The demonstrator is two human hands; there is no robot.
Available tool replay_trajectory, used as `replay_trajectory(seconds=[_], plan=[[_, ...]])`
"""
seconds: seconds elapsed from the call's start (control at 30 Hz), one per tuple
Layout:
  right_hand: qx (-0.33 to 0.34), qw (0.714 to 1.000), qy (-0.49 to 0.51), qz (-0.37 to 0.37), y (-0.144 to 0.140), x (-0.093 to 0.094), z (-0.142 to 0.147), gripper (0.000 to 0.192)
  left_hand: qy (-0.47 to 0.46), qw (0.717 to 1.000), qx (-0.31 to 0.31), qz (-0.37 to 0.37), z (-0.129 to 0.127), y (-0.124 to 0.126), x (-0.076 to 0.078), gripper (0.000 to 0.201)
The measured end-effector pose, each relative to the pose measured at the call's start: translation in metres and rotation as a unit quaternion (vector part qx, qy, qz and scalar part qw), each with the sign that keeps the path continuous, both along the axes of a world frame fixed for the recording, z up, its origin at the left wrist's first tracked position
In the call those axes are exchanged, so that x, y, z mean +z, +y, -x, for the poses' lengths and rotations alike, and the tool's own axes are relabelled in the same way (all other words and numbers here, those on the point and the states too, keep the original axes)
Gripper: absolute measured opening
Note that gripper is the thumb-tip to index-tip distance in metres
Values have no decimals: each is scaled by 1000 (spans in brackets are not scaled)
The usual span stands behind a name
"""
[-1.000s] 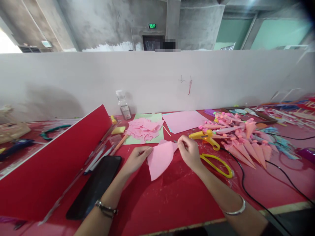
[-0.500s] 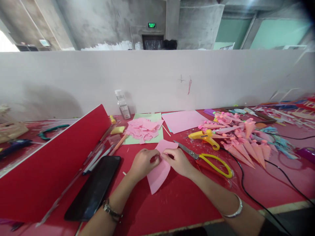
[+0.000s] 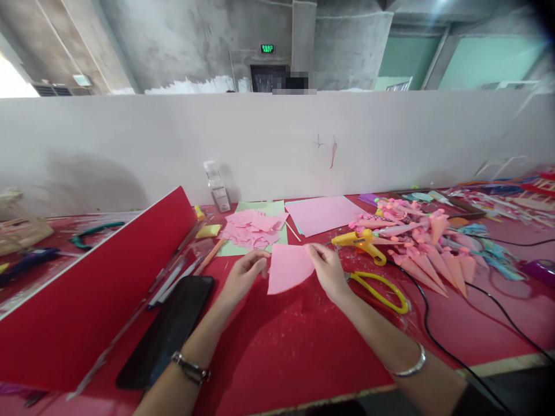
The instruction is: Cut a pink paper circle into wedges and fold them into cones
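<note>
Tabletop (image 3: 277,358) red | white partition (image 3: 260,133) behind | green exit sign (image 3: 267,49) | right hand (image 3: 330,273) pinching pink paper (image 3: 289,269) | left hand (image 3: 241,278): grip unclear

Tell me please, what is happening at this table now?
The right hand pinches a piece of pink paper at its upper right corner. The left hand is by its left edge; whether it grips is unclear. The scissors and the glue gun lie to the right, near a heap of pink cones. Pink scraps lie on a green sheet farther back.
</note>
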State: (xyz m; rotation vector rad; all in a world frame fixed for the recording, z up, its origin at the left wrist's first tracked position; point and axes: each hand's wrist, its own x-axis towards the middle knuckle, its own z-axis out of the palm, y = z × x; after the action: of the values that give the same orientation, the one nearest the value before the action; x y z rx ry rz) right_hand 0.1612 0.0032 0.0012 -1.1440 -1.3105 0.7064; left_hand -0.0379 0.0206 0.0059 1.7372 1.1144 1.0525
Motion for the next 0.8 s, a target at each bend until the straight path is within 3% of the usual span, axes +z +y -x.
replay_trajectory(seconds=[0.1, 0.2, 0.33, 0.53, 0.63, 0.8], plan=[[9, 999, 35, 7, 0, -1, 1, 28, -69, 985, -142, 69, -4, -6, 2, 41], [2, 999, 44, 17, 1, -2, 0, 28, -45, 976, -196, 86, -8, -13, 4, 59], [-10, 1000, -1, 11, 2, -3, -1, 23, -12, 982, -172, 75, -12, -16, 7, 58], [29, 986, -149, -71, -5, 3, 4, 28, -12, 994, -94, 46, -11, -9, 3, 53], [83, 975, -191, -79, -12, 6, 7, 24, -2, 998, -68, 17, -10, -8, 2, 48], [197, 964, -179, -2, -17, 4, 10, 34, -7, 998, -68, 5, -13, -13, 0, 46]])
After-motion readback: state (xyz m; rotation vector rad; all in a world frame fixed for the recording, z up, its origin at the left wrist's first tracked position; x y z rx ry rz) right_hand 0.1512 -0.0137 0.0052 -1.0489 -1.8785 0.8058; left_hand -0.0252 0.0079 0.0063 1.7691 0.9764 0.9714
